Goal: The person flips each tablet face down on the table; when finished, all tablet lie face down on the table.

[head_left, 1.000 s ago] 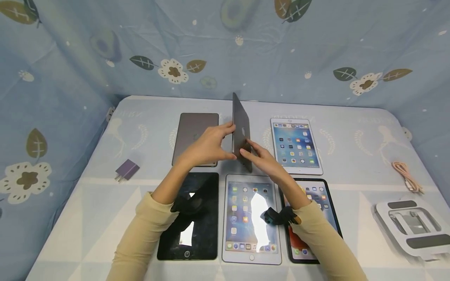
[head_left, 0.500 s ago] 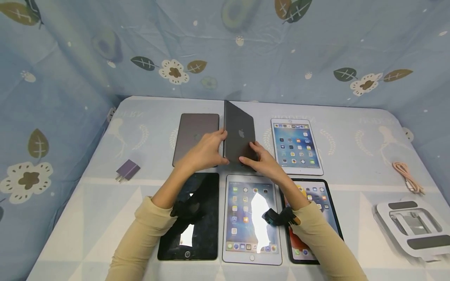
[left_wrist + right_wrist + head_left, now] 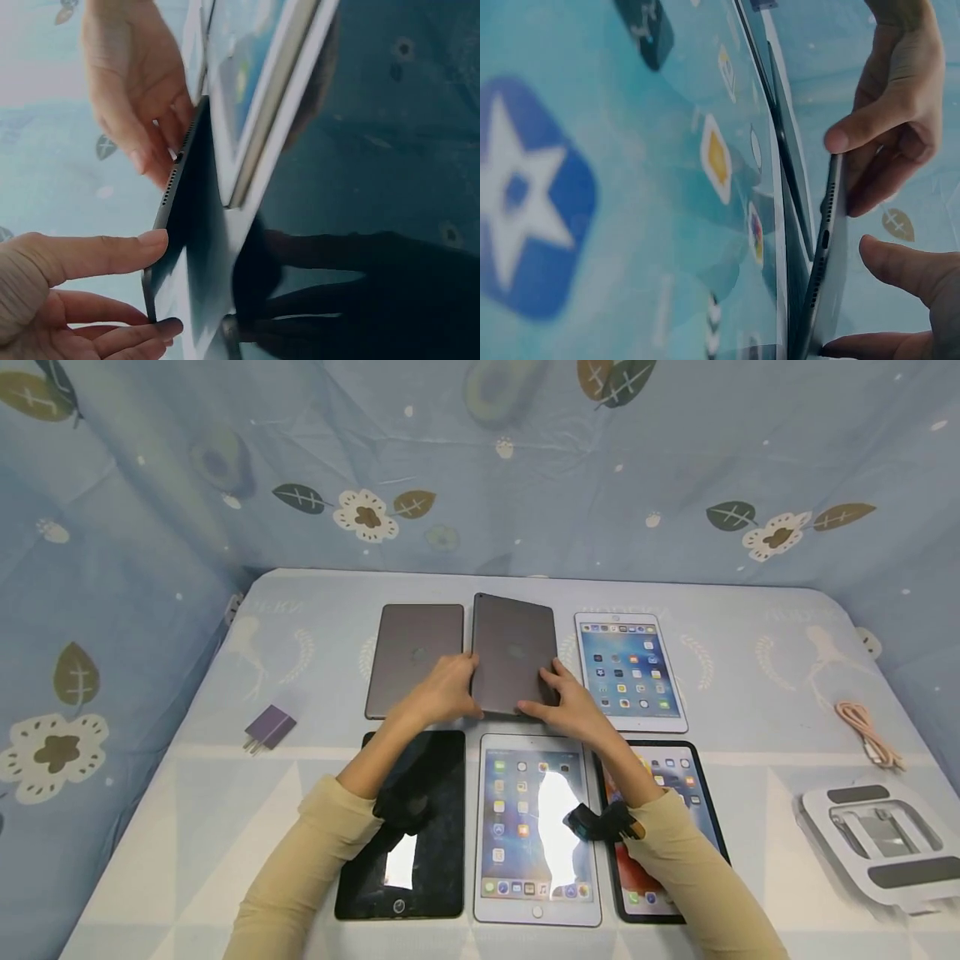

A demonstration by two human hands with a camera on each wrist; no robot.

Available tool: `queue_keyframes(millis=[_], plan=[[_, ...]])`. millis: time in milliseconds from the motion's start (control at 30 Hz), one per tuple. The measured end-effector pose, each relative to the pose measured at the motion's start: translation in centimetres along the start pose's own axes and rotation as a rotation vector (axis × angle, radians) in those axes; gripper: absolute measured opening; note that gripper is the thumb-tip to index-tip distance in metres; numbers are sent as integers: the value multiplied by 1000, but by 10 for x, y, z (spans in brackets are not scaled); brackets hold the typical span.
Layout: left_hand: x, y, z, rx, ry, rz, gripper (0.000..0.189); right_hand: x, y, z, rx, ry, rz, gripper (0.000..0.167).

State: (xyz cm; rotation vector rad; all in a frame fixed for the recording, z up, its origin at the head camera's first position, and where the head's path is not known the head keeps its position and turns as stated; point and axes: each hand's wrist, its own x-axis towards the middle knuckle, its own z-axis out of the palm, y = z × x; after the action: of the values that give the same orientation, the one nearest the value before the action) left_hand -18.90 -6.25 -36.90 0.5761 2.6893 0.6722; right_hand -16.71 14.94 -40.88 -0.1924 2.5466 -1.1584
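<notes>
A dark grey tablet [image 3: 513, 652], its back facing up, is tilted over the back middle of the table. My left hand [image 3: 442, 689] pinches its left edge; in the left wrist view the thumb [image 3: 154, 241] lies on the back and fingers reach under. At its lower right corner, my right hand [image 3: 573, 706] holds it, with the thumb towards the bottom edge and fingers at the right side. In the right wrist view the tablet's port edge [image 3: 825, 240] shows. Left of it lies another grey tablet [image 3: 420, 643], face down.
A white tablet [image 3: 630, 668] lies right of the hands. In the front row are a black tablet [image 3: 435, 868], a lit white tablet [image 3: 517, 835] and a black-rimmed tablet [image 3: 678, 777]. A purple charger [image 3: 270, 727], coiled cable [image 3: 866, 731] and white stand [image 3: 885, 839] flank them.
Both hands have lowered the grey tablet from nearly upright to a shallow tilt, its back turning up towards the head camera. The other tablets have stayed in place.
</notes>
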Motion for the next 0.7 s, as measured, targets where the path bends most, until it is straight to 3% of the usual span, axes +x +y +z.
queue_keyframes(millis=[133, 433, 700], plan=[[4, -1, 8, -5, -29, -20, 55, -1, 4, -2, -5, 2, 8, 77], [5, 1, 18, 16, -20, -30, 56, -2, 8, -5, 3, 4, 3, 74], [3, 8, 22, 176, 35, 8, 25, -2, 5, -6, -14, 7, -1, 72]])
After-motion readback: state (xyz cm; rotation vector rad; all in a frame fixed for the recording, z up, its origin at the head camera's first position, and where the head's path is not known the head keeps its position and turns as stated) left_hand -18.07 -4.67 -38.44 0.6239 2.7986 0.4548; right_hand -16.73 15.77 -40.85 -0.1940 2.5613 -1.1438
